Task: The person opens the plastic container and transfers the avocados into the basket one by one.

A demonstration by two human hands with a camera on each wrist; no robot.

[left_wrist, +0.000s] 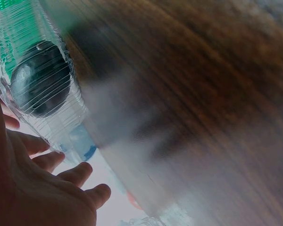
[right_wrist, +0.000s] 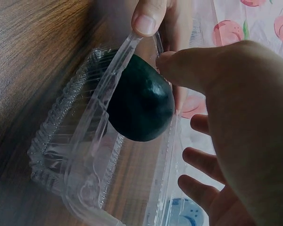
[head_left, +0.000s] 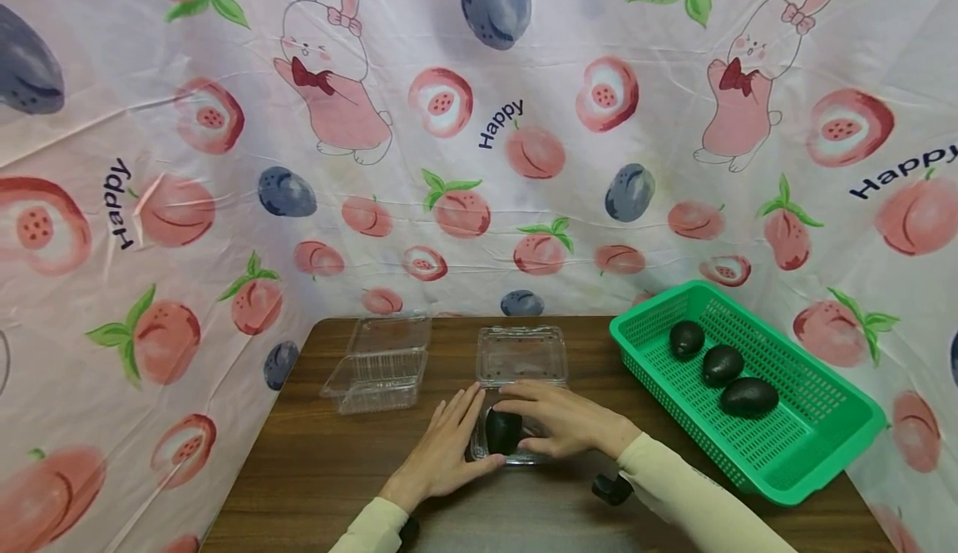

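A dark avocado [head_left: 503, 430] lies in the base of a clear plastic clamshell box [head_left: 521, 458], whose lid [head_left: 522, 355] is folded back on the far side. My left hand [head_left: 447, 446] lies along the left side of the box with straight fingers. In the right wrist view, its thumb rests on the box's rim [right_wrist: 96, 106]. My right hand [head_left: 565, 422] arches over the right side of the box. Its fingers are loosely spread and the thumb tip is close beside the avocado. Through the ribbed wall, the avocado [left_wrist: 41, 80] shows in the left wrist view.
Another clear clamshell box [head_left: 382, 370] stands with its lid up at the back left of the wooden table [head_left: 299, 461]. On the right, a green plastic basket [head_left: 816, 407] holds three avocados [head_left: 723, 366]. A fruit-and-rabbit printed cloth [head_left: 524, 212] hangs behind and at the sides.
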